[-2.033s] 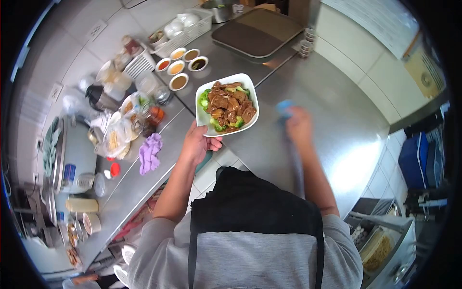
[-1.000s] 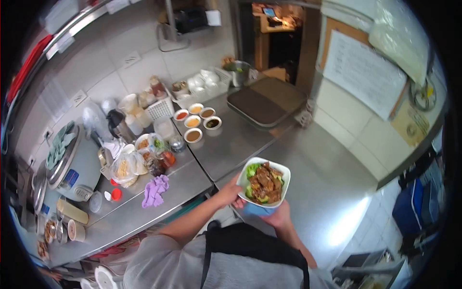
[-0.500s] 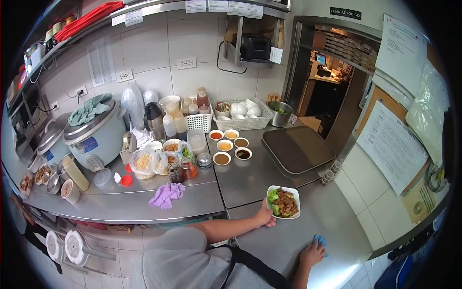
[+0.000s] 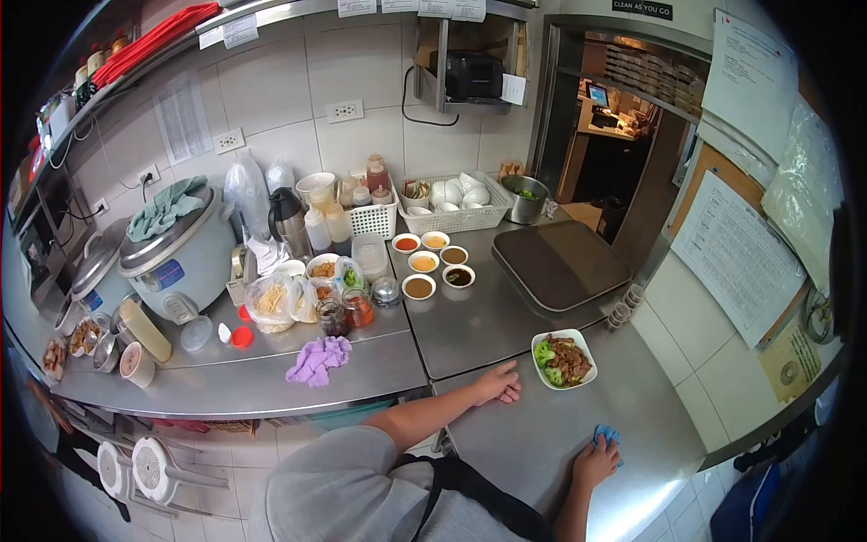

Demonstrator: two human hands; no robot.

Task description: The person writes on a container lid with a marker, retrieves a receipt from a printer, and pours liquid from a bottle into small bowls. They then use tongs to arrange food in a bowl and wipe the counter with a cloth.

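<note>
A white square bowl (image 4: 573,385) holds brown sliced meat with green broccoli (image 4: 547,358) at its left side. It stands on the steel counter (image 4: 515,443). Just left of the bowl, and apart from it, my left hand (image 4: 497,384) rests low over the counter with its fingers stretched out and nothing in them. Nearer to me, my right hand (image 4: 596,462) is closed over a crumpled blue cloth (image 4: 608,435) on the counter. Its fingertips are partly hidden by the cloth and the back of the hand.
Beyond the bowl lies a brown tray (image 4: 560,266), with small glasses (image 4: 623,312) by the wall. Several sauce dishes (image 4: 419,287) stand left of the tray. A purple cloth (image 4: 318,361), jars (image 4: 358,309) and a rice cooker (image 4: 176,262) occupy the left counter.
The bowl has moved right and away from me, and my left hand has let go of its left edge. My right hand stays on the blue cloth. The view has shifted slightly.
</note>
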